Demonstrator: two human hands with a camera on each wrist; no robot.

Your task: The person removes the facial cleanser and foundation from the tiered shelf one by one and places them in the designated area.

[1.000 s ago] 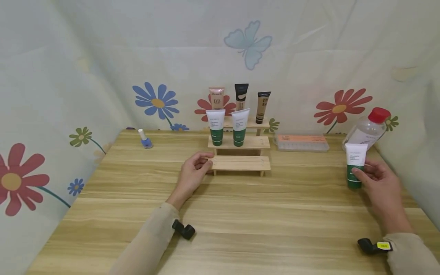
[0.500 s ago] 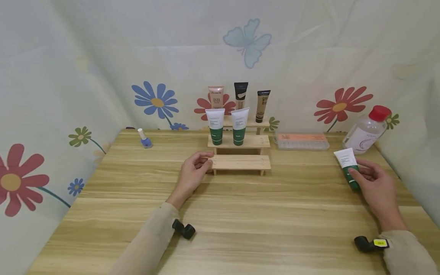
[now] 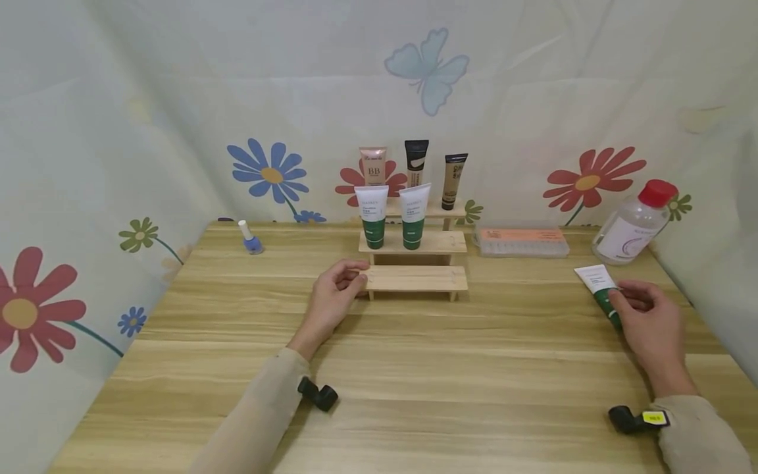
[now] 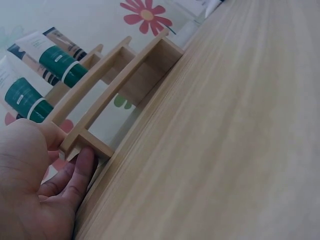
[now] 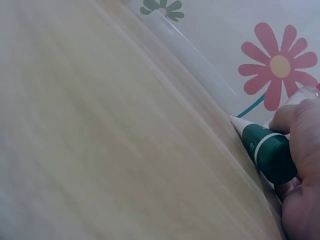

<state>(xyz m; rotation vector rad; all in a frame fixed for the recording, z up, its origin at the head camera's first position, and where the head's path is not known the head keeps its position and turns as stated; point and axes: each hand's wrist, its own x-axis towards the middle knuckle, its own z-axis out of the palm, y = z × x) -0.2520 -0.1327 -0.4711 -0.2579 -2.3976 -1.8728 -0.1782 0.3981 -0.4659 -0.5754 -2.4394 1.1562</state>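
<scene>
My left hand (image 3: 337, 289) pinches the left end of the lowest step of a small three-tier wooden display stand (image 3: 414, 279). In the left wrist view its fingers lie under the step, by the leg (image 4: 95, 145). At the right, my right hand (image 3: 654, 329) holds a green-and-white squeeze tube (image 3: 598, 282) by its green cap end, thumb on top. That tube lies low along the tabletop, its white end pointing away, as the right wrist view also shows. Two matching tubes, a left one (image 3: 372, 217) and a right one (image 3: 414, 216), stand on the middle step.
On the top step stand a pink BB cream tube (image 3: 373, 166), a black-and-beige tube (image 3: 416, 161) and a gold-and-black tube (image 3: 453, 181). A clear plastic case (image 3: 521, 242), a red-capped bottle (image 3: 633, 224) and a blue nail polish bottle (image 3: 251, 238) rest on the wooden table (image 3: 450, 395).
The right hand has tipped the tube from upright to lying low on the tabletop, moving slightly left and down. The left hand stays at the stand.
</scene>
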